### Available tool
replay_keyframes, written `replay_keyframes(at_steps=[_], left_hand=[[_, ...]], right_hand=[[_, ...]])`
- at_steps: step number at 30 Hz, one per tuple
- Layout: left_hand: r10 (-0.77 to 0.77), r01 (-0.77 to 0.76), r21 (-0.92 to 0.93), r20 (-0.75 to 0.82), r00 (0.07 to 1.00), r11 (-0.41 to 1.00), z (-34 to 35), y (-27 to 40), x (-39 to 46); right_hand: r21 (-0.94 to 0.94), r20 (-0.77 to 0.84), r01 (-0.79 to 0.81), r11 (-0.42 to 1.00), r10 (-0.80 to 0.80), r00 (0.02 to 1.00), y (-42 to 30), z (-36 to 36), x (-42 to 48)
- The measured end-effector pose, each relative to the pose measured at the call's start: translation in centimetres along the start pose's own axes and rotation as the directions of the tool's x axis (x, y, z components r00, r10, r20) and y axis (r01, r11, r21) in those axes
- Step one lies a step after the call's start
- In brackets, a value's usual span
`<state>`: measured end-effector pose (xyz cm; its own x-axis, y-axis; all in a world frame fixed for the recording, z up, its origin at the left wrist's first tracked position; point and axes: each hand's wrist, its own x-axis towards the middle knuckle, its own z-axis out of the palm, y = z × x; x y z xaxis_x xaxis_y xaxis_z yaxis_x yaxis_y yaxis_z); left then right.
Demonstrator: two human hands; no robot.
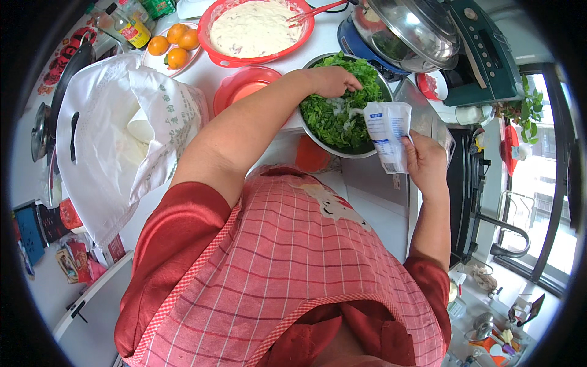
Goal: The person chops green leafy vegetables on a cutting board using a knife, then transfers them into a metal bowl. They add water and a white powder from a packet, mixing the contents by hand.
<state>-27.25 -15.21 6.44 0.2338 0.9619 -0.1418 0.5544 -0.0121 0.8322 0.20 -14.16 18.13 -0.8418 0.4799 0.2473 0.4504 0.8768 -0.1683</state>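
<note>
A metal bowl [318,143] holds chopped leafy greens [326,120], with white granules scattered on top. My left hand [335,82] reaches over it, fingers curled down at the greens; whether anything is between them is hidden. At the bowl's right side, my right hand [425,158] grips a white plastic packet [390,133] with blue print, its top edge near the rim. Behind and to the left, a red plastic basin [215,50] contains pale batter or dough [254,30], and red utensils [316,11] rest across its rim. A smaller red basin [227,89] lies partly under my left forearm.
Left are a white flour bag [105,183] with a scoop [141,126], a plate of orange fruits [179,57] and bottles [130,30]. A blue-based cooker [353,43] with a glass lid [412,23], a small bowl [440,87] and a green oven [481,50] stand at back right.
</note>
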Motion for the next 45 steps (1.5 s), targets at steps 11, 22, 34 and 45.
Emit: replay_keyframes(at_steps=[11, 22, 34, 45], left_hand=[[-0.006, 0.005, -0.059, -0.002, 1.0, 0.998, 0.6, 0.9, -1.8], [0.084, -0.057, 0.604, -0.016, 0.996, 0.795, 2.1, 6.2, -4.9], [0.105, -0.175, -0.069, -0.569, 0.815, 0.982, 1.9, 7.7, -12.6], [-0.057, -0.036, -0.082, -0.891, 0.45, 0.996, 3.2, 24.0, -36.3]], right_hand=[[0.646, -0.188, -0.357, 0.675, 0.594, 0.783, 2.5, 3.9, -4.7], [0.9, -0.25, 0.399, -0.173, 0.547, 0.799, -1.3, 3.6, 5.0], [0.908, -0.148, 0.236, -0.347, 0.261, 0.954, -7.3, 2.9, 18.9], [0.996, -0.019, 0.027, -0.089, 0.097, 0.995, -18.7, 9.3, 37.0]])
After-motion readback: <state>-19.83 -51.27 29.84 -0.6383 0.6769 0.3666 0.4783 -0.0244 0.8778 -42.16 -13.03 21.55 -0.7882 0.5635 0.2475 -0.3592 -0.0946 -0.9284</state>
